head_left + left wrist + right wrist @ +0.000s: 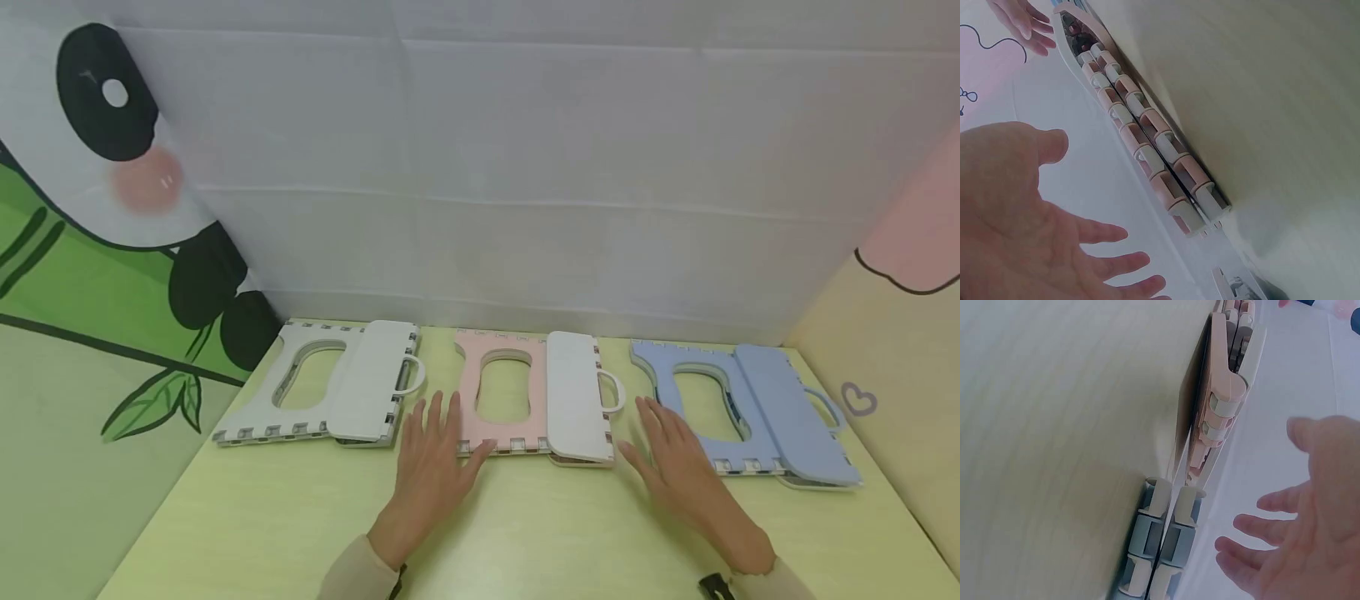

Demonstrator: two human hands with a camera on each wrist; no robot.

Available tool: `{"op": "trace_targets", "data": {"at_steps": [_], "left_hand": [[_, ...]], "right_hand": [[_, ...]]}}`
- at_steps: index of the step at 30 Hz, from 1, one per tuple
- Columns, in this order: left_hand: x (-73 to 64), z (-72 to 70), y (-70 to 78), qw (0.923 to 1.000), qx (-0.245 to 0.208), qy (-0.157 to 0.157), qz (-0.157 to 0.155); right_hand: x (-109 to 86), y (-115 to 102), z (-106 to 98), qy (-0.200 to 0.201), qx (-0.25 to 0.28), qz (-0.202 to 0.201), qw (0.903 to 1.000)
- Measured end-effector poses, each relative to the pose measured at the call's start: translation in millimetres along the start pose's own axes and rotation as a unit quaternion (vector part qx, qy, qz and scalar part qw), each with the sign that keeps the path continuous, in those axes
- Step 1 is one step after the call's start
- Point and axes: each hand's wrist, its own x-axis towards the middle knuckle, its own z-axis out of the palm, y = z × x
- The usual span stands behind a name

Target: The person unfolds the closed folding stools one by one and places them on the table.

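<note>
Three folded plastic step stools lie flat in a row. The pink and white stool point(471, 392) is in the middle, the white stool point(367, 383) on the left and the blue stool point(787, 417) on the right. Each has an oval opening and a loop handle on its right side. My left hand point(429, 479), fingers spread, is at the pink stool's left front corner; whether it touches is unclear. Between the pink and blue stools is my right hand point(678, 475), its fingers extended and holding nothing. In the left wrist view the pink stool's hinged edge point(1141, 137) shows beside the palm.
The stools lie along the back of a pale yellow-green table point(540, 533). Behind them rises a creased white cloth backdrop point(525, 167). Cartoon-printed panels stand at the left point(75, 375) and right point(900, 375) sides.
</note>
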Motion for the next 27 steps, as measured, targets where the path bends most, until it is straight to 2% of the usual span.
{"op": "trace_targets", "data": {"at_steps": [6, 10, 27], "left_hand": [[6.2, 3.2, 0.2, 0.999, -0.015, 0.039, 0.018], [9.4, 5.1, 0.0, 0.9979, -0.017, 0.056, 0.026], [17.1, 7.8, 4.2, 0.9981, -0.056, 0.023, -0.002]], "right_hand": [[7.3, 3, 2, 0.045, 0.02, -0.007, 0.9988], [13.3, 3, 2, 0.054, 0.027, -0.003, 0.9982], [34.8, 0, 7, 0.054, 0.081, 0.023, 0.995]]}}
